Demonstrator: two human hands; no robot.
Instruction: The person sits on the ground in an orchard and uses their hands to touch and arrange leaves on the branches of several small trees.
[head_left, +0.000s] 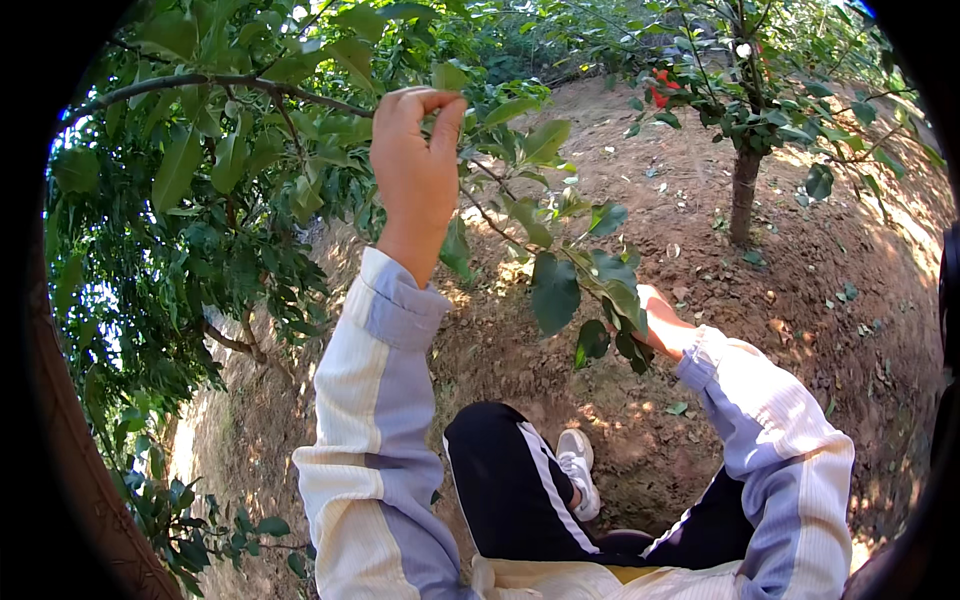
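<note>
My left hand (416, 161) is raised at the upper middle, fingers curled around a leafy tree branch (225, 79). The thumb and forefinger meet near a green leaf (448, 76). Thinner twigs (491, 219) slope down from beside that hand to a cluster of broad leaves (556, 292). Behind the lower leaves is my right hand (654, 313), lower and to the right. Its fingers are mostly covered by foliage, so its grip is hidden.
A small tree with a slim trunk (744, 196) stands at the upper right, with a red object (661, 87) among its leaves. Dense foliage (172, 247) fills the left side. Bare, uneven soil (750, 315) lies below. My white shoe (577, 474) is on the ground.
</note>
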